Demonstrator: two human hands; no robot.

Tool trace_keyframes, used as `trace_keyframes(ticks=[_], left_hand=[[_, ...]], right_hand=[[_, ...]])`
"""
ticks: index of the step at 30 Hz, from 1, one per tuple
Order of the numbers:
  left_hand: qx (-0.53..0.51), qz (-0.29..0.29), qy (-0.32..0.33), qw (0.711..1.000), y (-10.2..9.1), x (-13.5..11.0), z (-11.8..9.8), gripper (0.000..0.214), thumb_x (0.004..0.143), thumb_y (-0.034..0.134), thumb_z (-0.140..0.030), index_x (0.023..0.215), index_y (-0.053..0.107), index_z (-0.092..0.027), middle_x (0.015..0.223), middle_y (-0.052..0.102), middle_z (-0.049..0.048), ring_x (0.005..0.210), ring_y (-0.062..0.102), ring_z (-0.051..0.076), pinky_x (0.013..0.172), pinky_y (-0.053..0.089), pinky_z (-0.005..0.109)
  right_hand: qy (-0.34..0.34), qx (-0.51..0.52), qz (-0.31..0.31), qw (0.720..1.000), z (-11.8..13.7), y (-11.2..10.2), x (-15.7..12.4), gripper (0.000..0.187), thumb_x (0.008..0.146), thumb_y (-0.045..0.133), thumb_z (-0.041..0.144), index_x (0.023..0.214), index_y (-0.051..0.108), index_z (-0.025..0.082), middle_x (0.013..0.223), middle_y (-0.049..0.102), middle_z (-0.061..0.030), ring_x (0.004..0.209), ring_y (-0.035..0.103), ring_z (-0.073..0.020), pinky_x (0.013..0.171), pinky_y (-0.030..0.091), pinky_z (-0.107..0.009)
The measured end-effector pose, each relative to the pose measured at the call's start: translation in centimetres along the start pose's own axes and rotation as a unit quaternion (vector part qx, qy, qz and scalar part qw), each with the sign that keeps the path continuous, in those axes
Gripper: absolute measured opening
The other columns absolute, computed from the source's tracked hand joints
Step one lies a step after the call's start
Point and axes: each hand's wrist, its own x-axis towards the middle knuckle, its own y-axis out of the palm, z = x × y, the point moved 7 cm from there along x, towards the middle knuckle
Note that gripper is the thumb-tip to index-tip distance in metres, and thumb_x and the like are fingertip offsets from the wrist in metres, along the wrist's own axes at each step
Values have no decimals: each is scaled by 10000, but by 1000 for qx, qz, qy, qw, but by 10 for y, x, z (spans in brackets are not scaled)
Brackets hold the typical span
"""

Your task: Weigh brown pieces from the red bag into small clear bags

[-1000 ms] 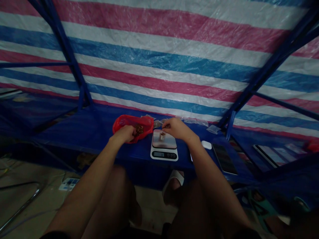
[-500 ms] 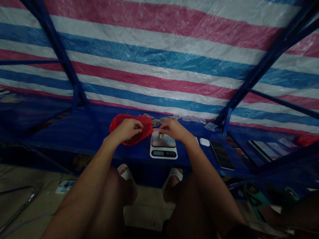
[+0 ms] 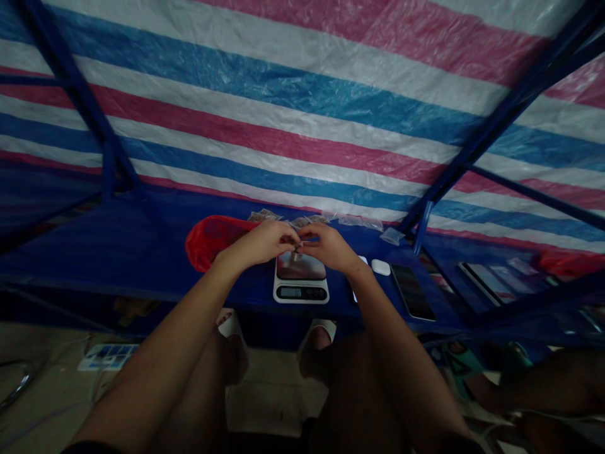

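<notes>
A white digital kitchen scale point(image 3: 301, 292) with a metal weighing plate lies at the table's front edge. On its plate stands a small metal cup point(image 3: 295, 257). My left hand point(image 3: 273, 241) is closed in a pinch just above the cup, its fingertips at a small dark bit too small to name. From the other side my right hand point(image 3: 327, 246) meets it, thumb and fingers pinched together at the cup's mouth; what they grip is hidden. Left of the scale sits a red plastic bag point(image 3: 208, 243), partly behind my left forearm.
Several small clear bags point(image 3: 309, 221) with brown contents lie behind my hands, flatter clear bags point(image 3: 362, 222) beside them. Right of the scale are a white case point(image 3: 380, 267) and a dark phone point(image 3: 412, 292). Blue metal posts point(image 3: 425, 221) rise before a striped tarp point(image 3: 283, 139).
My left hand has moved right, from over the red bag to above the cup, next to my right hand. The right hand stays at the cup. The view has shifted slightly.
</notes>
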Motion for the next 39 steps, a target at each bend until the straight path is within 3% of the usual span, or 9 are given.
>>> trace_keyframes(ticks=[5,10,13,24,31,39], left_hand=[[9,1,22,1000,12,7,5,256,905,660,-125,1094,826,-177,1120,804,89,1040,731,245,951,525,328],[27,25,36,999,21,15,1,263,895,650,-68,1072,818,-164,1114,804,94,1047,734,228,960,531,310],[27,17,47,998,22,17,0,294,869,659,-43,1086,811,-172,1114,803,86,1037,735,217,952,536,298],[-3,-13,45,999,19,16,2,249,877,680,-78,1075,797,-174,1088,798,84,1002,737,225,916,541,324],[-42,-35,27,998,16,14,1,215,927,660,-150,1092,790,-196,1078,820,52,998,756,231,913,556,331],[-59,-34,15,998,19,11,2,267,956,621,-206,1176,772,-197,1160,820,58,1062,761,233,964,563,343]], right_hand=[[-9,39,-10,999,-6,-3,-4,263,882,699,135,1139,740,168,1220,728,-101,1120,707,-204,1025,570,-378],[-31,34,-101,994,-21,-18,-9,253,888,661,140,1123,741,187,1191,739,-112,1110,711,-230,1035,570,-423],[-45,28,-118,992,-22,-18,-12,220,883,672,159,1085,749,200,1128,748,-97,1054,720,-234,998,590,-431],[-35,21,-110,993,-16,-15,-13,165,930,628,190,1032,756,211,1089,741,-81,1015,709,-221,922,600,-398],[-18,7,-59,998,-13,-10,-12,208,942,576,159,1031,762,183,1034,797,-64,941,729,-204,870,561,-340],[-13,23,-48,998,-15,-6,-14,168,896,638,162,1020,751,177,943,808,-45,845,743,-190,767,545,-289]])
